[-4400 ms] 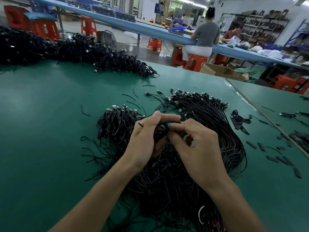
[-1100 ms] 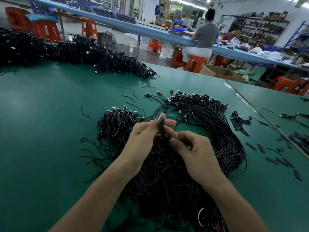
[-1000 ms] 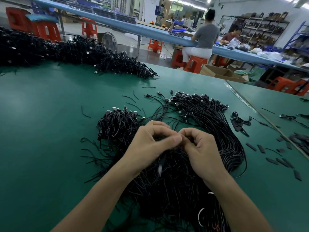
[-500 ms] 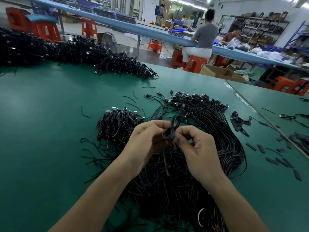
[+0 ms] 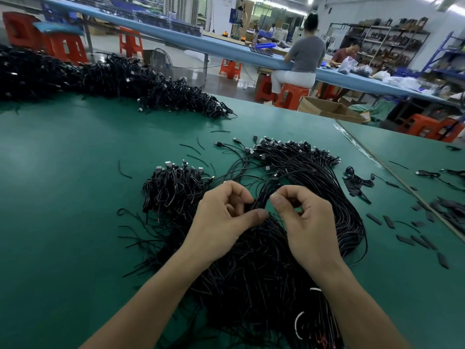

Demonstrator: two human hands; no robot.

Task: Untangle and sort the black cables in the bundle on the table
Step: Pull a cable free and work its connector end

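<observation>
Bright, even light falls from white ceiling strip lamps (image 5: pixel 312 0) far back in the hall. The matte green bench (image 5: pixel 63 172) carries a soft pale sheen and only faint shadows. The heap of black cables (image 5: pixel 251 273) merges into a dark mass. Wide-angle distortion bows the edges; distant metal shelving (image 5: pixel 392 46) looks soft.

Hands aren't bunched together anymore: the left hand (image 5: pixel 224 217) and right hand (image 5: pixel 307 217) now sit slightly apart. The little coiled loop of thin black cable (image 5: pixel 264 191) that stuck up between the fingertips half a second ago is gone. It now runs as a looser strand from the left thumb-and-finger pinch.
</observation>
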